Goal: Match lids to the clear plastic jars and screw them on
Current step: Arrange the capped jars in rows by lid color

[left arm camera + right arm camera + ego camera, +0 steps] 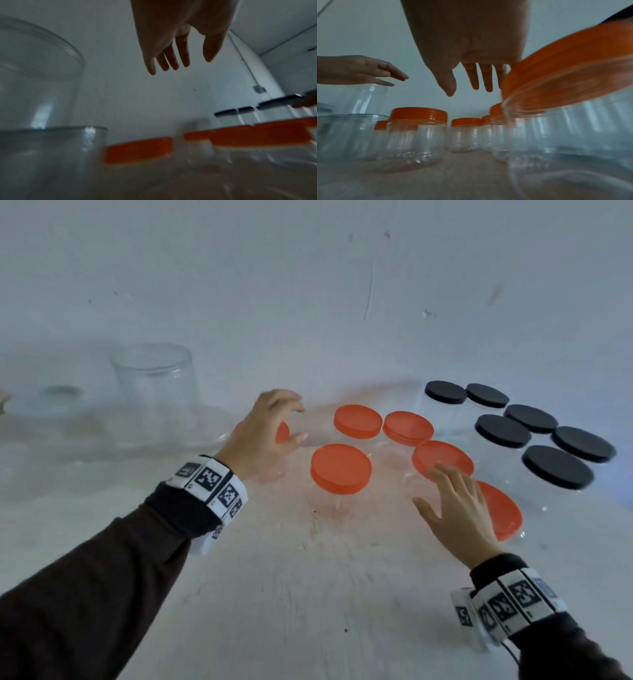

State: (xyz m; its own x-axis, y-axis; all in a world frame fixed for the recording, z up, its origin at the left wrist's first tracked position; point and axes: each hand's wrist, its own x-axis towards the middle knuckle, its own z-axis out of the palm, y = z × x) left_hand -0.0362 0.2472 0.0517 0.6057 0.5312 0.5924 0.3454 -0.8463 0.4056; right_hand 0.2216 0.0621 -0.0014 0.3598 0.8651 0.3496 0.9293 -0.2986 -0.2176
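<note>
Nearest the bottom of the head view, the right hand [459, 505] hovers with fingers [474, 77] spread and straight, holding nothing, just beside a clear jar with an orange lid [501, 510] at lower right. Past it, toward the middle of the frame, the other orange-lidded jars [340, 469] stand capped on the tabletop [308, 594]; all look empty. At centre left the left hand [263, 433] hangs with fingers loosely apart, empty, over one more orange lid [283, 432]. Farther back at upper right, the black-lidded jars [501, 431] are also capped. At far left stand uncapped clear jars [156, 385], apparently empty, so those likely remain; their lids are not visible.
</note>
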